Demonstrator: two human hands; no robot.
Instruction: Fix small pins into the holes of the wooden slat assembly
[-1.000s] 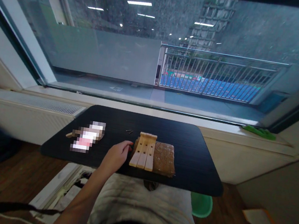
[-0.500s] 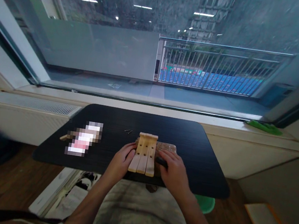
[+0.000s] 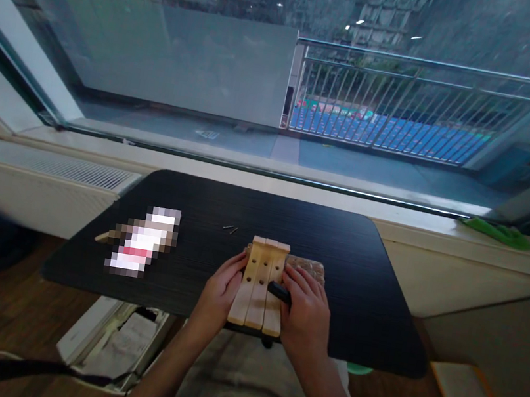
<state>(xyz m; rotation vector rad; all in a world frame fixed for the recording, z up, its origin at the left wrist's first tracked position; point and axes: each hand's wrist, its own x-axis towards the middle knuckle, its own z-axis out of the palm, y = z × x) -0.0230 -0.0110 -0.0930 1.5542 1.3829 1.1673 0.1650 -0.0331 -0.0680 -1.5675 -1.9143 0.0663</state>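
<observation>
A pale wooden block [image 3: 260,281] of three joined slats with holes lies on a brown board [image 3: 308,268] near the front edge of the black table [image 3: 224,206]. My left hand [image 3: 218,291] rests against the block's left side, fingers curled on it. My right hand [image 3: 304,310] lies on the right side of the block and pinches a small black tool [image 3: 277,290] against the rightmost slat. Two small dark nails or screws [image 3: 229,227] lie just behind the block.
A blurred-out packet [image 3: 141,247] with a wooden stick under it lies on the table's left part. Behind the table run a windowsill, a radiator grille [image 3: 51,165] and a large window. A green cloth [image 3: 496,231] sits on the sill at right. Papers lie on the floor below.
My right hand came up from the lower right with the black tool and settled on the block. Both hands and the block now sit nearer the table's front edge.
</observation>
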